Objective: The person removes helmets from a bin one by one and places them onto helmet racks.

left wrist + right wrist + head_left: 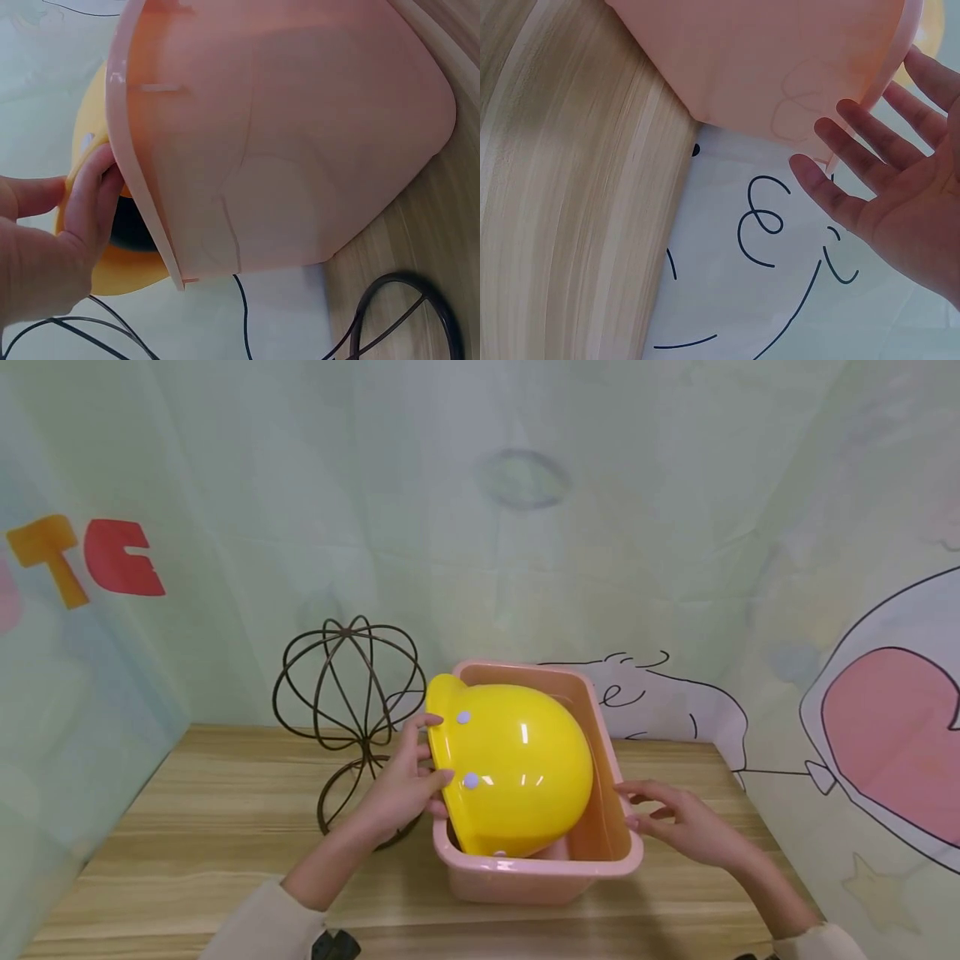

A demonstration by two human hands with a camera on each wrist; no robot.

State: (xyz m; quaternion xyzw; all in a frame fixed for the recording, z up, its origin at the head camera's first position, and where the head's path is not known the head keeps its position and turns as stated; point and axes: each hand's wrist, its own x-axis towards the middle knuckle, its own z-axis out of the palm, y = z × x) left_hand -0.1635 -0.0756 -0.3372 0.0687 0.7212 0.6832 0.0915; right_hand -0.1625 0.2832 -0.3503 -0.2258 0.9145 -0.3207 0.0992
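A glossy yellow hard hat [521, 760] with pale round studs lies tilted inside a pink plastic basin [540, 867]. Its brim points left and rests over the basin's left side. My left hand [405, 781] pinches that brim; in the left wrist view the thumb is on one side and the fingers curl behind it, beside the basin's rim [120, 112]. At the basin's right rim is my right hand [686, 822], its fingertips at the edge. The right wrist view shows that hand's fingers [870, 135] spread and mostly straight, with nothing held.
A dark wire stand [363, 735] with a globe-shaped top stands left of the basin, close to my left forearm. Both rest on a wood-grain table [225, 827]. A printed cloth backdrop [360, 510] hangs behind and at the sides.
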